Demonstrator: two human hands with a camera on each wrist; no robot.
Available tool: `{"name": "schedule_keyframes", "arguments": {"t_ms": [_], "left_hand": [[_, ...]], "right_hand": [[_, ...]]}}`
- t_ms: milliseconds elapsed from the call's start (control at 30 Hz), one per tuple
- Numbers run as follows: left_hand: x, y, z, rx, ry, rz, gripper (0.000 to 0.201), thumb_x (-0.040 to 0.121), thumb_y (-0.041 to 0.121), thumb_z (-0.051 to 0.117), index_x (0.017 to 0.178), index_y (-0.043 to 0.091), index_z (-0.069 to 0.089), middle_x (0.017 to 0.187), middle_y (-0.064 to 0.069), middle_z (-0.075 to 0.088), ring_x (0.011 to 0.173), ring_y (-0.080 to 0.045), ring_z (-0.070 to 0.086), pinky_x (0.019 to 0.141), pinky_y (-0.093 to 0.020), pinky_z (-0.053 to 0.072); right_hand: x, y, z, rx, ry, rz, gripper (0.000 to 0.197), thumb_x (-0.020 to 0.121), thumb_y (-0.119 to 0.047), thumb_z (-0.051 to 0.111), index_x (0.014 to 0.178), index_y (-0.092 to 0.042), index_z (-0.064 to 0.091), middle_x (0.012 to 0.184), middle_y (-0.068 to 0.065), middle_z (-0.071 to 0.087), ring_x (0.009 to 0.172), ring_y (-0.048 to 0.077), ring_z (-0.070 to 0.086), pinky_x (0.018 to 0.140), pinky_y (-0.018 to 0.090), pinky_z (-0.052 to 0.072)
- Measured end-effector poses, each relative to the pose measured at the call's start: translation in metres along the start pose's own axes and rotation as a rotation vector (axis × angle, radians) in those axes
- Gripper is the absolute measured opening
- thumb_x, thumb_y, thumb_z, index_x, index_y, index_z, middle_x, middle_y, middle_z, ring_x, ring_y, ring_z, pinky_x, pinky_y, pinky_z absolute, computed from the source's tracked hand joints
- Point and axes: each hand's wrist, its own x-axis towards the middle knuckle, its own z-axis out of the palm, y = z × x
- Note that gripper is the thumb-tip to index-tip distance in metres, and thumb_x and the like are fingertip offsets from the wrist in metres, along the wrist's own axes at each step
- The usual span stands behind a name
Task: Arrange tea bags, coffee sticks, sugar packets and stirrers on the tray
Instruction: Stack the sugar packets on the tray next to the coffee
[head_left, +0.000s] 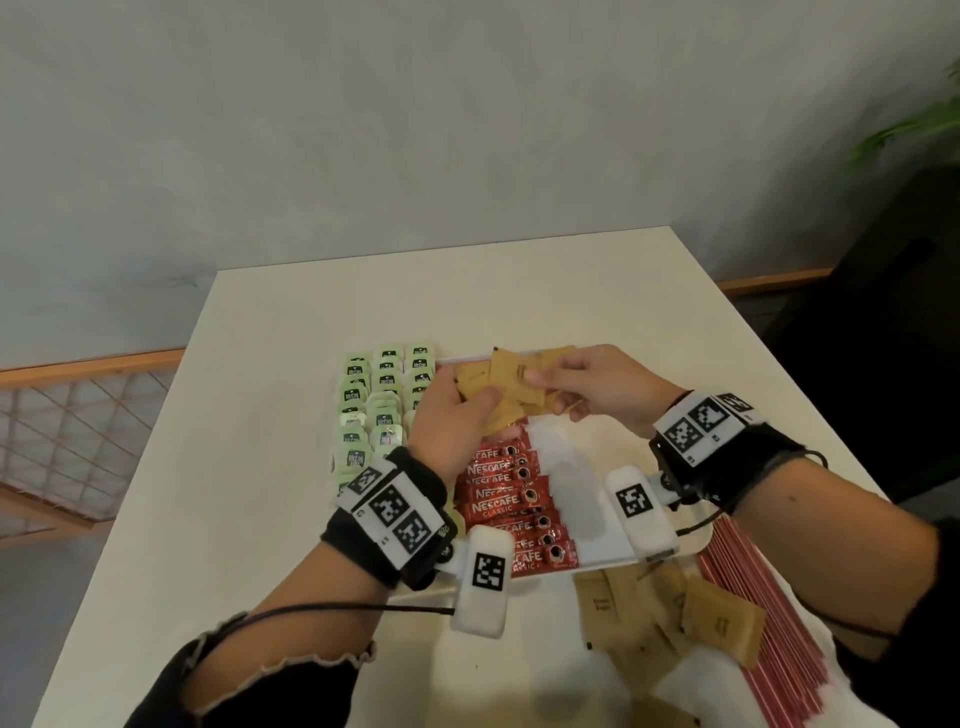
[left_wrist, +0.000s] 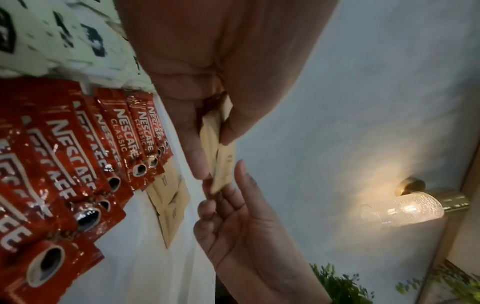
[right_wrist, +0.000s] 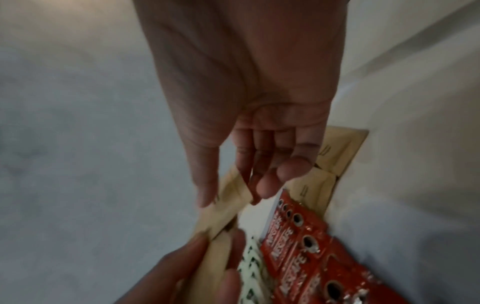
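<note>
My left hand (head_left: 475, 402) grips a fanned bunch of brown sugar packets (head_left: 501, 387) above the far end of the white tray (head_left: 576, 483). From the right, my right hand (head_left: 540, 376) pinches one packet of that bunch between thumb and fingers (right_wrist: 207, 193). Red coffee sticks (head_left: 511, 501) lie in a row on the tray below my left wrist. Green tea bags (head_left: 382, 402) sit in columns to their left. A few sugar packets (left_wrist: 171, 201) lie flat beyond the coffee sticks. Red-and-white stirrers (head_left: 769, 649) lie off the tray, near right.
Several loose sugar packets (head_left: 675, 613) lie on the cream table (head_left: 270, 415) just in front of the tray. A grey wall stands behind the table, a wooden lattice at the left, a plant (head_left: 914, 124) at the far right.
</note>
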Motion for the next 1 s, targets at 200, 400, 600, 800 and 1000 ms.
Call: {"name": "schedule_keyframes", "arguments": {"t_ms": [200,400,600,800,1000], "left_hand": [[-0.004,0.004,-0.001,0.034,-0.003,-0.006,0.021,0.094,0.016,0.062,0.114,0.017,0.055,0.107,-0.007,0.069,0.088,-0.024,0.073,0.079,-0.049,0.059],[-0.003,0.002,-0.023,-0.103,0.111,-0.062,0.028,0.093,0.013,0.063,0.12,0.005,0.055,0.115,-0.015,0.064,0.096,-0.027,0.069,0.062,-0.03,0.06],[-0.002,-0.003,-0.028,-0.114,0.098,-0.063,0.031,0.096,0.017,0.06,0.126,0.01,0.054,0.115,-0.009,0.064,0.099,-0.024,0.067,0.064,-0.026,0.059],[-0.003,-0.01,-0.029,-0.136,0.049,-0.102,0.029,0.096,0.015,0.059,0.124,0.008,0.057,0.114,-0.009,0.067,0.094,-0.021,0.07,0.069,-0.029,0.06],[-0.002,-0.01,-0.032,-0.143,0.041,-0.09,0.026,0.096,0.015,0.06,0.12,0.007,0.058,0.109,-0.007,0.07,0.084,-0.017,0.074,0.071,-0.032,0.061]], "right_hand": [[-0.007,-0.006,-0.011,-0.024,0.133,-0.085,0.021,0.087,-0.021,0.07,0.091,-0.004,0.059,0.083,0.011,0.068,0.066,0.015,0.066,0.055,0.023,0.05],[-0.006,0.017,-0.031,-0.518,0.057,0.015,0.02,0.084,-0.021,0.074,0.09,-0.005,0.065,0.069,0.005,0.069,0.059,0.01,0.066,0.051,0.02,0.051],[0.013,0.028,-0.02,-0.508,0.082,0.052,0.019,0.084,-0.015,0.075,0.098,-0.007,0.065,0.069,0.006,0.066,0.059,0.014,0.064,0.049,0.02,0.052],[0.036,0.023,-0.011,-0.503,0.169,0.057,0.021,0.081,-0.015,0.078,0.097,-0.009,0.066,0.069,0.008,0.067,0.058,0.018,0.063,0.058,0.027,0.056],[0.041,0.021,-0.009,-0.513,0.227,0.005,0.022,0.079,-0.025,0.079,0.09,-0.013,0.064,0.075,0.008,0.069,0.07,0.025,0.066,0.074,0.038,0.058]]}}
